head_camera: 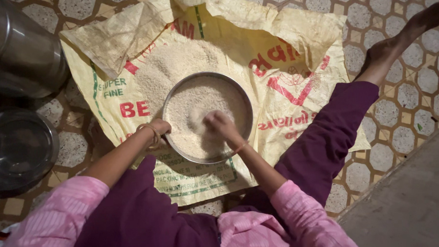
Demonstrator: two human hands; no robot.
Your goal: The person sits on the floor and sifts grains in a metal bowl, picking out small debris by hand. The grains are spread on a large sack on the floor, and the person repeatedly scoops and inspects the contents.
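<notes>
The right hand (218, 124) reaches forward from a bent elbow, wrist bearing a thin band, and rests knuckles-up in the grain (199, 102) near the middle of the round metal plate (247, 104); its fingers are curled down into the grain, and whether they pinch anything cannot be told, since the hand is blurred. The left hand (159, 126), forearm angled in from the lower left and wearing a bangle at the wrist, closes on the plate's left rim, fingers wrapped over the edge. Both arms emerge from pink striped sleeves (62, 212). The plate, filled with pale grain, lies on a yellow woven sack (295, 77) spread flat on the floor, just in front of the person's lap. A loose heap of the same grain (171, 62) sits on the sack, touching the plate's far-left side. A leg in dark purple cloth (327, 139) stretches across the sack's right edge, ending in a bare foot (401, 34) on the patterned tile floor (413, 107). Two steel vessels (21, 145) stand at the left, well apart from the plate.
</notes>
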